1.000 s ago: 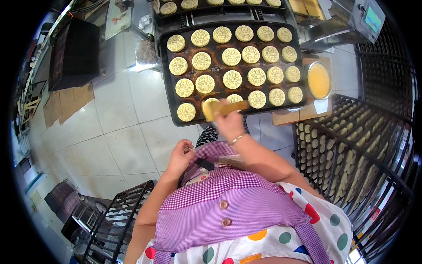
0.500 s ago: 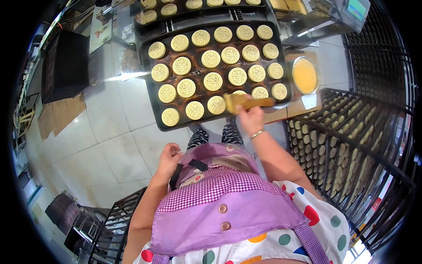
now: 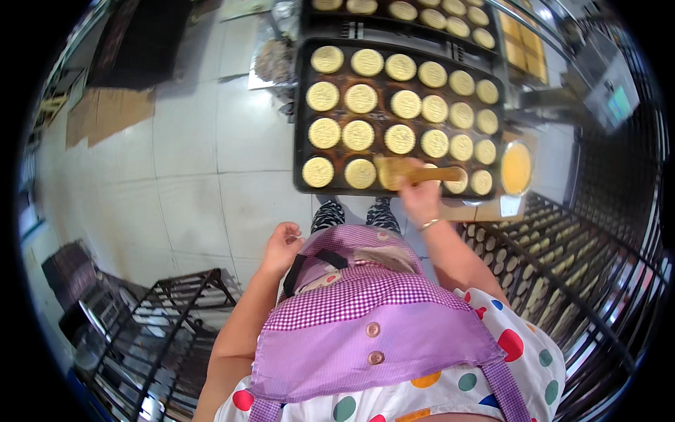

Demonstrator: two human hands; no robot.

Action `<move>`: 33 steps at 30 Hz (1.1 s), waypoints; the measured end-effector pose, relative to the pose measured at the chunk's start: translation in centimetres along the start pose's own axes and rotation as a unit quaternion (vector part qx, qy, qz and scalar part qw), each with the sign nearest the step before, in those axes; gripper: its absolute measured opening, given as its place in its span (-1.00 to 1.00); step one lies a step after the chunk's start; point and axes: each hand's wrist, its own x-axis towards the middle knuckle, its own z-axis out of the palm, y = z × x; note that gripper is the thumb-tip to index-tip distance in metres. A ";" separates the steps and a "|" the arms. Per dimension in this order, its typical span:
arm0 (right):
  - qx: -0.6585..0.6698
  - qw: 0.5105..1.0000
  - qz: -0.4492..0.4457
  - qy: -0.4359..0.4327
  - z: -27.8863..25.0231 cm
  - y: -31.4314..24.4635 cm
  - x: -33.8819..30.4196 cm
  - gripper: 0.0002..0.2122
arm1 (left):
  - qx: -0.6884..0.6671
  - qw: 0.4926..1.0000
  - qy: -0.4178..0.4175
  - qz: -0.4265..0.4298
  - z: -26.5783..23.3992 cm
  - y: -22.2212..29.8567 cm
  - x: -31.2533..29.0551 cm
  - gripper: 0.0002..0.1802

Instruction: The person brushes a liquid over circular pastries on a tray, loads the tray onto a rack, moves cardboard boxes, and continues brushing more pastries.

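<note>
My right hand [image 3: 420,200] grips a pastry brush [image 3: 394,172] with a flat wooden handle and yellow-coated bristles. The bristles cover the third cake from the left in the nearest row of a dark baking tray [image 3: 300,133]. Rows of round, pale yellow mooncakes [image 3: 400,138] with pressed patterns and scalloped edges fill this tray. My left hand [image 3: 283,246] hovers by the apron, left of my legs, its fingers loosely bent and nothing visible in them. Right of the tray stands a round bowl of orange-yellow liquid [image 3: 517,169], probably egg wash.
Beyond the tray lies another tray of cakes [image 3: 403,10]. A black rack [image 3: 562,274] on the right holds many small pale pieces. Behind my left side stands another black rack [image 3: 165,309]. A scale-like device with a screen [image 3: 612,91] is at the far right.
The view has turned, so the tray sits further right in the picture. My right hand has carried the brush leftward along the near row, from the fourth cake to the third.
</note>
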 end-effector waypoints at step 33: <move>-0.186 0.938 -0.194 -0.219 6.2 -11.0 12.8 -0.57 | -0.099 0.992 -0.072 0.006 4.6 2.7 3.0 -0.57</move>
